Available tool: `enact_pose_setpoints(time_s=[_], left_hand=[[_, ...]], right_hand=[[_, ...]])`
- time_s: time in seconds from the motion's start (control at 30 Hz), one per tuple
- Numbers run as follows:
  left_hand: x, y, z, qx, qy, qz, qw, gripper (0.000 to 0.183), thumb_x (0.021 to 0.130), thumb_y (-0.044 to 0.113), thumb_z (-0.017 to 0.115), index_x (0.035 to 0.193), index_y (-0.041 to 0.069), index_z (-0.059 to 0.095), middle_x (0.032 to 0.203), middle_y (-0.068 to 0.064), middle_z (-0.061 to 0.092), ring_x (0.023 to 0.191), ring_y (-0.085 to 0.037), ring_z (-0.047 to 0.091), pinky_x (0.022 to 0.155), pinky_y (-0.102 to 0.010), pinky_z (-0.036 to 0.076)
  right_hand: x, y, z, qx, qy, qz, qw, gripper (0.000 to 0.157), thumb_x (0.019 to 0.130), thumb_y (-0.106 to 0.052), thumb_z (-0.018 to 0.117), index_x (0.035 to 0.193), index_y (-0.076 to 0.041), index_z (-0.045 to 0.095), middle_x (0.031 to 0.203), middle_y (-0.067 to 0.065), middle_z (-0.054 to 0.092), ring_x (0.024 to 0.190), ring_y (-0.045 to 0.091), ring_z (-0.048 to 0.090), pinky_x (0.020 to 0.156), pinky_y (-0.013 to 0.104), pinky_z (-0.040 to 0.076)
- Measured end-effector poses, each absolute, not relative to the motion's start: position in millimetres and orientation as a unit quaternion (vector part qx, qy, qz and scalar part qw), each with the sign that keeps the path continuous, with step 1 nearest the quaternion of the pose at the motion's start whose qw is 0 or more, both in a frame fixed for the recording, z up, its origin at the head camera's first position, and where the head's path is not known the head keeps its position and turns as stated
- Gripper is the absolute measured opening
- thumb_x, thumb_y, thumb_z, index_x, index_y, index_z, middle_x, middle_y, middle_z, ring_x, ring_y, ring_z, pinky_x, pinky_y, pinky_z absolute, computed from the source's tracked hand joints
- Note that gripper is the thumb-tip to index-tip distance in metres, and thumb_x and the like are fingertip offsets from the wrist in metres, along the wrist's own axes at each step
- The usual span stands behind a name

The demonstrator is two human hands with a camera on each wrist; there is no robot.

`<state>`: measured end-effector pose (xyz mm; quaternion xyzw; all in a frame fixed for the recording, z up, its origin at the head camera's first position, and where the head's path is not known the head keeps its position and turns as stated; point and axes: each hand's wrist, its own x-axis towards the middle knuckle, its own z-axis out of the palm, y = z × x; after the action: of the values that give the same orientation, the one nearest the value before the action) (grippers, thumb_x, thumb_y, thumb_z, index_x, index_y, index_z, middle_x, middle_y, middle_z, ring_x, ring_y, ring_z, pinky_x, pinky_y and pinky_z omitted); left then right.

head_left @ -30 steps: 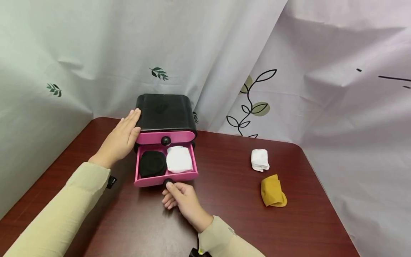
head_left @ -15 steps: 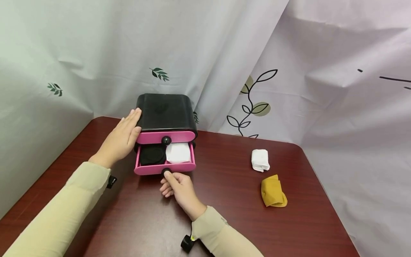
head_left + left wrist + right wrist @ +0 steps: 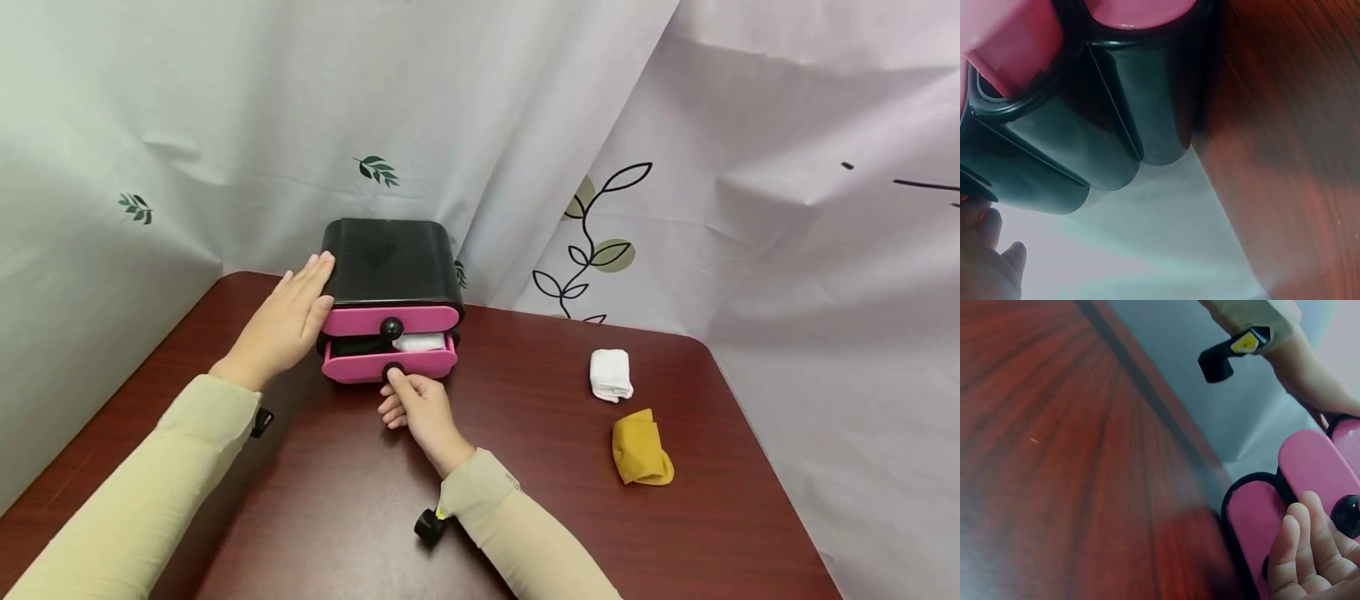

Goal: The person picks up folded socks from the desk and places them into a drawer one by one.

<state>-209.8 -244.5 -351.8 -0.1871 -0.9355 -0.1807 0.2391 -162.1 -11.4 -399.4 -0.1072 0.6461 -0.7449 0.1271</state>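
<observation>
A small black chest point(image 3: 390, 258) with pink drawers stands at the back left of the table. My left hand point(image 3: 281, 325) lies with straight fingers against its left side; a few fingertips show in the left wrist view. One lower drawer point(image 3: 433, 362) is slightly pulled out. My right hand point(image 3: 422, 412) holds that drawer's black knob point(image 3: 392, 369) between thumb and fingers. Through the narrow gap above the drawer front I see a strip of white cloth point(image 3: 422, 342) and a black cloth point(image 3: 360, 344). In the right wrist view my fingers point(image 3: 1310, 544) lie before the pink fronts.
On the right of the dark red table point(image 3: 540, 467) lie a folded white cloth point(image 3: 611, 374) and a folded mustard cloth point(image 3: 640, 447), both sock-like. The upper drawer point(image 3: 431, 318) is closed. A pale curtain point(image 3: 300, 108) hangs behind the table.
The lower drawer has slid back into the chest, most of the way, with my right hand moving forward on its knob. Its cloths are now mostly hidden. My left hand stays in place.
</observation>
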Motion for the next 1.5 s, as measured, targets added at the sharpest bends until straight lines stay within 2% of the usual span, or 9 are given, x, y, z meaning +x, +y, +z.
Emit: enact_pose_setpoints(time_s=[0.2, 0.53, 0.77, 0.97, 1.17, 1.5], left_hand=[[-212, -246, -351, -0.188, -0.94, -0.155, 0.24, 0.056, 0.102, 0.033, 0.033, 0.15, 0.007, 0.02, 0.154, -0.009, 0.022, 0.142, -0.021, 0.015, 0.115, -0.042, 0.007], [-212, -247, -352, -0.187, -0.942, -0.153, 0.235, 0.057, 0.102, 0.033, 0.033, 0.15, 0.006, 0.019, 0.154, -0.009, 0.022, 0.142, -0.021, 0.014, 0.115, -0.044, 0.008], [-211, -246, -353, -0.185, -0.94, -0.157, 0.239, 0.056, 0.102, 0.033, 0.033, 0.15, 0.007, 0.019, 0.154, -0.009, 0.022, 0.142, -0.021, 0.014, 0.115, -0.042, 0.006], [-209, -245, -353, -0.184, -0.94, -0.164, 0.235, 0.056, 0.102, 0.033, 0.032, 0.15, 0.006, 0.019, 0.154, -0.01, 0.021, 0.142, -0.022, 0.014, 0.115, -0.042, 0.007], [-209, -246, -354, -0.181, -0.939, -0.17, 0.236, 0.056, 0.102, 0.033, 0.032, 0.15, 0.007, 0.017, 0.154, -0.009, 0.02, 0.143, -0.023, 0.013, 0.115, -0.042, 0.007], [-209, -244, -354, -0.181, -0.939, -0.176, 0.232, 0.056, 0.102, 0.033, 0.031, 0.151, 0.008, 0.017, 0.155, -0.009, 0.019, 0.143, -0.021, 0.012, 0.115, -0.042, 0.006]], right_hand=[[-182, -18, -410, -0.101, 0.657, -0.735, 0.131, 0.046, 0.097, -0.026, 0.053, 0.094, 0.02, 0.06, 0.075, 0.033, 0.061, 0.053, 0.015, 0.056, 0.05, 0.026, 0.051], [-201, -27, -426, -0.082, 0.652, -0.745, 0.117, 0.05, 0.091, -0.039, 0.06, 0.086, 0.011, 0.065, 0.065, 0.015, 0.062, 0.051, 0.013, 0.056, 0.047, 0.021, 0.049], [-200, -26, -425, -0.086, 0.654, -0.743, 0.109, 0.049, 0.09, -0.039, 0.061, 0.085, 0.009, 0.066, 0.066, 0.013, 0.063, 0.052, 0.013, 0.057, 0.049, 0.021, 0.051], [-199, -19, -433, -0.083, 0.654, -0.745, 0.106, 0.039, 0.087, -0.032, 0.067, 0.089, 0.008, 0.067, 0.065, 0.012, 0.063, 0.052, 0.012, 0.056, 0.05, 0.022, 0.051], [-200, -13, -443, -0.079, 0.67, -0.732, 0.095, 0.025, 0.085, -0.022, 0.07, 0.083, 0.002, 0.066, 0.062, 0.009, 0.062, 0.049, 0.011, 0.057, 0.047, 0.022, 0.051], [-204, -15, -448, -0.076, 0.762, -0.635, 0.103, 0.039, 0.088, -0.033, 0.064, 0.082, 0.005, 0.066, 0.062, 0.012, 0.064, 0.045, 0.013, 0.058, 0.046, 0.029, 0.054]])
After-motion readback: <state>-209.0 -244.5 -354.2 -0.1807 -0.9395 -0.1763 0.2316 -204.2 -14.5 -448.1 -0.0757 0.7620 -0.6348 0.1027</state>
